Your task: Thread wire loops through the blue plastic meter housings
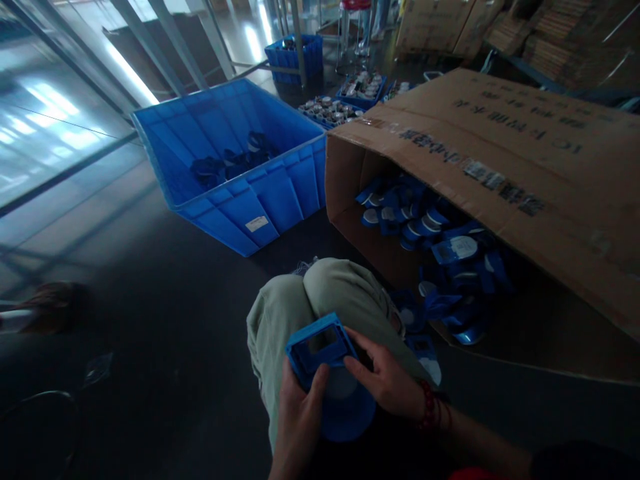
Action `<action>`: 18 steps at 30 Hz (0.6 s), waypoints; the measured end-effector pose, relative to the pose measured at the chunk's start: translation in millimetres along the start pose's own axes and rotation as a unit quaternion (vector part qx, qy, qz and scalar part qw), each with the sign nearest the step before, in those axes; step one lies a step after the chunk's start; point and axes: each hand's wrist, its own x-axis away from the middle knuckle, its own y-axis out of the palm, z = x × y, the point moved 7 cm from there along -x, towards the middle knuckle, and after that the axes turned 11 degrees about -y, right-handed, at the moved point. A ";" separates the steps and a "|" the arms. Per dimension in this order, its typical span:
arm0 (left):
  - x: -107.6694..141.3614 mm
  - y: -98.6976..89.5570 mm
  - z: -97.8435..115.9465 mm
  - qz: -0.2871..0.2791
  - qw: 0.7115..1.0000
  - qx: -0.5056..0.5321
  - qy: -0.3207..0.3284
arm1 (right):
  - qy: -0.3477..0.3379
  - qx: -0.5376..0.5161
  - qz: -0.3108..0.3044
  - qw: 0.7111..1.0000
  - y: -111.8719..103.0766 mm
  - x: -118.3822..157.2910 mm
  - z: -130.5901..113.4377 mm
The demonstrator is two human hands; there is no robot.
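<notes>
A blue plastic housing (345, 407) with a rectangular frame at its top and a rounded lower part is held above my lap. My left hand (300, 407) grips its left side, the thumb lying on the frame's lower edge. From the right, my right hand (387, 380) holds the frame's right edge between thumb and fingers. Many similar blue housings (455, 249) with whitish round parts lie inside a tipped cardboard box (500, 133), and a few spill out beside my right leg.
A large blue crate (285, 200) with several dark blue pieces stands ahead to the left. Behind are filled trays (363, 90), a smaller blue crate (313, 57) and stacked cartons (435, 27). A person's shoe (53, 307) is at the far left, near metal rails.
</notes>
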 end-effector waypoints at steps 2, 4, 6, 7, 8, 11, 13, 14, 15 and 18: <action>-0.3 -1.2 1.6 0.005 1.000 -0.024 0.000 | 0.005 -0.032 -0.011 0.999 3.4 -0.7 1.2; 1.2 -0.4 0.9 -0.007 1.000 -0.030 -0.007 | 0.021 -0.072 -0.003 0.997 4.2 -2.4 3.0; 4.3 1.5 -0.7 -0.023 0.999 -0.028 -0.017 | 0.037 -0.104 0.018 0.994 2.0 -5.3 2.7; 6.0 2.8 -1.6 -0.035 0.999 -0.021 -0.024 | 0.042 -0.107 0.027 0.993 0.5 -7.1 1.5; 7.6 4.0 -2.5 -0.045 0.998 -0.013 -0.032 | 0.045 -0.101 0.033 0.993 -1.0 -8.8 -0.2; 10.6 6.6 -3.4 -0.063 0.997 -0.010 -0.043 | 0.043 -0.062 0.036 0.996 -4.0 -12.4 -4.8; 12.6 10.1 -5.6 -0.074 0.996 -0.025 -0.047 | 0.047 -0.070 0.046 0.995 -5.3 -13.0 -3.4; 14.3 11.8 -8.0 -0.076 0.996 -0.025 -0.050 | 0.052 -0.089 0.057 0.993 -6.3 -12.7 -1.1; 16.7 13.1 -11.1 -0.074 0.996 -0.016 -0.053 | 0.059 -0.111 0.073 0.989 -7.8 -12.2 1.8; 26.7 10.8 -22.2 -0.064 0.996 0.021 -0.062 | 0.073 -0.150 0.133 0.977 -15.1 -9.1 8.4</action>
